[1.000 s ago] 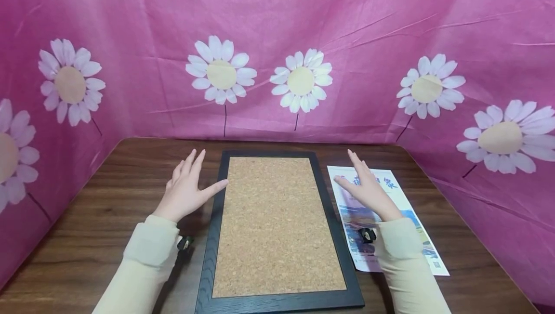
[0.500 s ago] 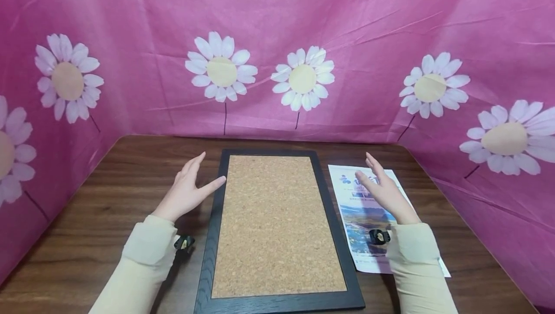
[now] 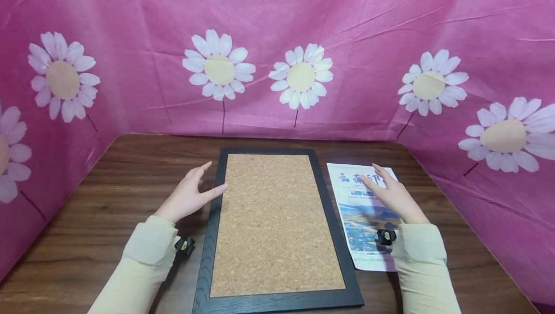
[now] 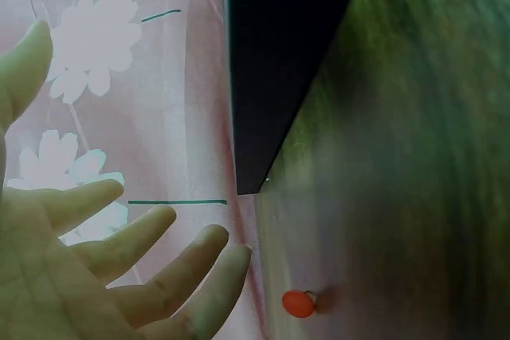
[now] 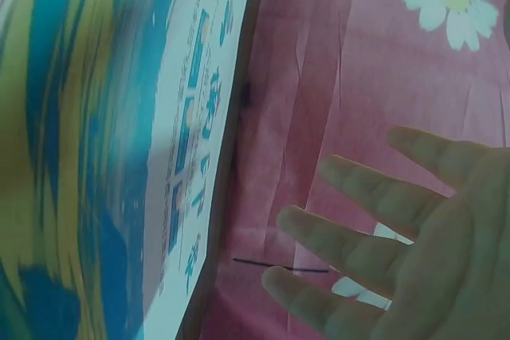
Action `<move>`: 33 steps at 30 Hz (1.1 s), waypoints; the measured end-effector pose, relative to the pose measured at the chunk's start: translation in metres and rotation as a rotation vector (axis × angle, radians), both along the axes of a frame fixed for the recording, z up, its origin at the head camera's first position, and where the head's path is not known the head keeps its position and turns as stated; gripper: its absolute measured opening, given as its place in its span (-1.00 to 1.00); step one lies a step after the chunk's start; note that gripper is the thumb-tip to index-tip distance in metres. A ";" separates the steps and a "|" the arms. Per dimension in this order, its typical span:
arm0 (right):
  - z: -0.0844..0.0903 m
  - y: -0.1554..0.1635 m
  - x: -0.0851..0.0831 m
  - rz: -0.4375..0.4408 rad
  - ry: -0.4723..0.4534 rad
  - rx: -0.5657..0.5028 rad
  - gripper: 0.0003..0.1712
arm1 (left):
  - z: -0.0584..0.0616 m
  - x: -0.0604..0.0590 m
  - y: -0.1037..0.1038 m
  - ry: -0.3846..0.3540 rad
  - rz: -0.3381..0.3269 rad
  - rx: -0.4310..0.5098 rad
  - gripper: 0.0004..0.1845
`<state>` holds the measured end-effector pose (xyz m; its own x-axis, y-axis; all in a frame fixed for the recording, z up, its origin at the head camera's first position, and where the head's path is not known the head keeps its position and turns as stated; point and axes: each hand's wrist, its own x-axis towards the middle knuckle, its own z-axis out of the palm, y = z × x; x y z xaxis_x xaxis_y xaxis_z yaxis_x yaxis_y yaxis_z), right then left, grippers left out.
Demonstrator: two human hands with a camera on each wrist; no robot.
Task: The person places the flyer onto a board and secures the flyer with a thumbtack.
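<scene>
A cork board (image 3: 273,217) in a black frame (image 4: 279,53) lies lengthwise in the middle of the wooden table (image 3: 108,198). My left hand (image 3: 191,193) hovers open beside the frame's left edge, with its thumb reaching over the frame. The left wrist view shows its spread fingers (image 4: 119,268) and a red pushpin (image 4: 298,302) on the table near the fingertips. A printed leaflet (image 3: 362,229) lies to the right of the board. My right hand (image 3: 390,193) is open, low over the leaflet's upper half. In the right wrist view its fingers (image 5: 398,228) are spread beside the leaflet (image 5: 119,157). Neither hand holds anything.
Pink cloth (image 3: 347,15) printed with white daisies stands as a wall round the back and both sides of the table. Bare wood lies to the left of the board and beyond its far edge.
Both hands have come down closer to the table. The right hand has drifted to the right over the leaflet, and the left hand's fingers have lowered beside the frame.
</scene>
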<state>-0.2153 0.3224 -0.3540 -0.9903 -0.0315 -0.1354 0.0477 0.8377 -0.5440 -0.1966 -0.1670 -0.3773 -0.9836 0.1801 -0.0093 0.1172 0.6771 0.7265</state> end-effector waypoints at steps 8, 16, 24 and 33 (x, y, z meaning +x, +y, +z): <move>0.000 0.017 0.002 -0.044 -0.049 0.019 0.13 | -0.005 -0.001 -0.001 -0.039 0.003 0.017 0.01; -0.003 0.038 0.006 -0.130 -0.041 0.041 0.18 | -0.008 -0.004 -0.001 -0.042 -0.015 -0.001 -0.02; -0.009 0.053 0.009 -0.160 -0.074 0.046 0.19 | -0.009 -0.003 0.000 -0.042 -0.054 -0.019 -0.07; -0.015 0.071 0.012 -0.210 -0.122 0.062 0.18 | -0.010 -0.003 0.001 -0.040 -0.065 -0.026 -0.10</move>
